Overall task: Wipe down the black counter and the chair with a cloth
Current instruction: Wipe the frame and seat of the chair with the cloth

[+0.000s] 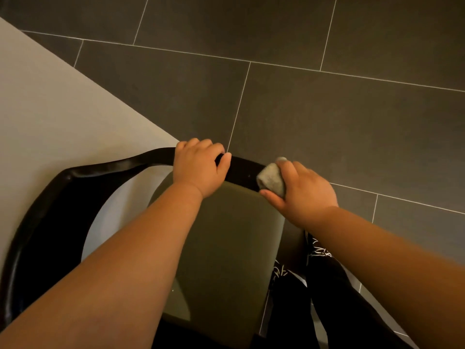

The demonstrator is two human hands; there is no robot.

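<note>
At centre frame, the black curved-backed chair (100,170) with an olive padded seat has its top rail gripped by the left hand (198,167), while the right hand (302,192) clutches a bunched grey cloth (271,180) against that rail, where a loosened hold could let it slip off.

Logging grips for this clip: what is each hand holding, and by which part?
Left hand grips the chair's black curved rail near its middle. Right hand holds the bunched grey cloth against that rail.

Dark grey floor tiles (352,122) with thin pale grout. Plain beige surface (50,96) runs along the left. Lighting's warm-ish.
</note>
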